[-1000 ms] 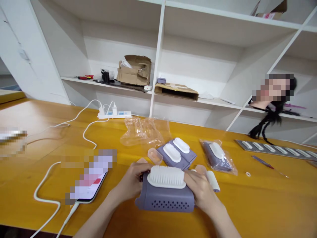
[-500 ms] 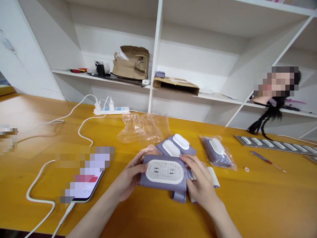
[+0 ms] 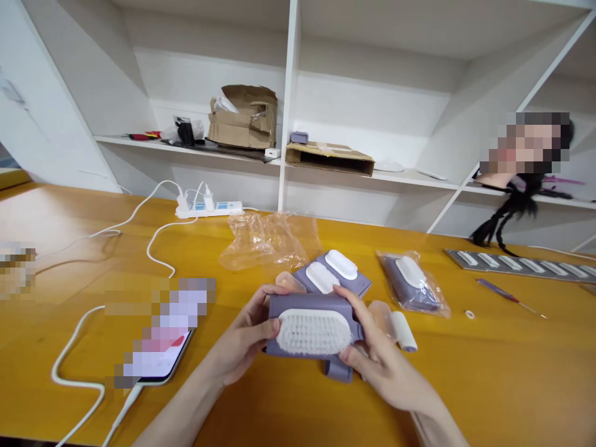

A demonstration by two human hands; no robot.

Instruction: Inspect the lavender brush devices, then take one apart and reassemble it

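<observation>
Left hand point(image 3: 241, 343): holding purple case point(image 3: 310, 302), left end
Right hand point(image 3: 382, 357): holding right end
White brush point(image 3: 314, 333): bristles facing viewer

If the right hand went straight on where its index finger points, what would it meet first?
Past the held brush, probably the nearer white brush behind it; depth is unclear.

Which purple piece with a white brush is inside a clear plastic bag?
The rightmost purple piece; the held piece and the two lying together are unwrapped.
</observation>
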